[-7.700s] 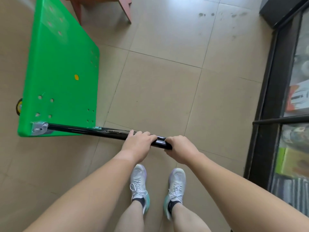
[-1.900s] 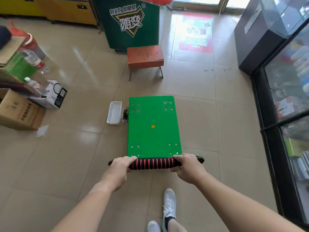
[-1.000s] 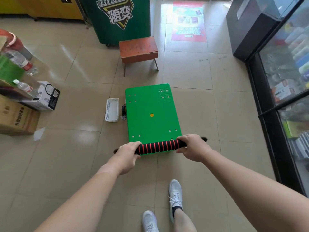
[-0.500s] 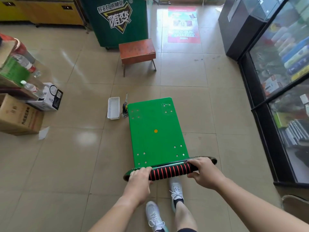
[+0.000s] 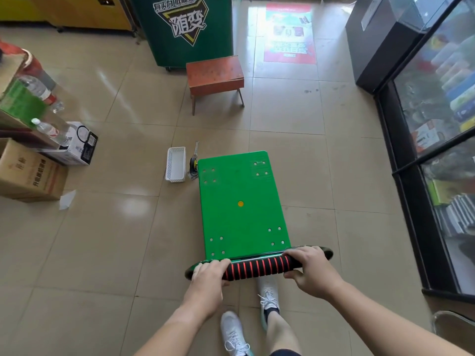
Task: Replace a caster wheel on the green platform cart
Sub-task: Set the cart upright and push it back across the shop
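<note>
One white basket (image 5: 175,163), contents unclear, near green cart (image 5: 231,214)

You stand on a beige tiled floor (image 5: 102,240) with glossy patches of light on it. At the far side a dark green cabinet (image 5: 185,29) stands right of yellow cupboards (image 5: 77,9), with a low red stool (image 5: 214,73) near it and a red floor poster (image 5: 289,34) further right. Along your right runs a black-framed glass display case (image 5: 442,104) with a black cabinet (image 5: 377,55) at its far end, and on your left sit cardboard boxes (image 5: 30,173).
</note>
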`<state>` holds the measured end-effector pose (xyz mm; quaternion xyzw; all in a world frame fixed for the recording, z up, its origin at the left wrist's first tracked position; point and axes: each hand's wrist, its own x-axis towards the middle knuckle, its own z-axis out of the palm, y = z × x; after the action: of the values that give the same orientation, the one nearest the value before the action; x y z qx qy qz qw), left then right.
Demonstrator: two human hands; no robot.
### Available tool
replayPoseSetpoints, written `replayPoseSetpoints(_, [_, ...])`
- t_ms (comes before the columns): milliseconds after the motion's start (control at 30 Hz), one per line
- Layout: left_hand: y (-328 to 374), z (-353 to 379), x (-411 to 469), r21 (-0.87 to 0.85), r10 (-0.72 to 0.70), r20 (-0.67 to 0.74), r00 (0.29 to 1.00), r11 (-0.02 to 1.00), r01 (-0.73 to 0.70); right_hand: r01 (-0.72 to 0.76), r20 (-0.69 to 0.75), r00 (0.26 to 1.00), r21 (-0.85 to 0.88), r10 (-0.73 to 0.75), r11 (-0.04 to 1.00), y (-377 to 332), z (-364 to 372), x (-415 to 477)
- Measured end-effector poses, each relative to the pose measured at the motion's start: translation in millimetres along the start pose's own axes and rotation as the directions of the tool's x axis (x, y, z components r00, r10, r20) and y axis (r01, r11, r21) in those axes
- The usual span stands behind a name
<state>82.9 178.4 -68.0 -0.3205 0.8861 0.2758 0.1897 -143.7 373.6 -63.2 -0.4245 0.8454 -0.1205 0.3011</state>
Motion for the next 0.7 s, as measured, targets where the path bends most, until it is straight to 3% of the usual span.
replayPoseSetpoints(700, [-5, -158, 237, 0.039, -0.087, -0.144, 0.986, 0.995, 0.094, 0.037, -0.006, 0.999, 0.004, -0.037, 0.999, -23, -123, 265])
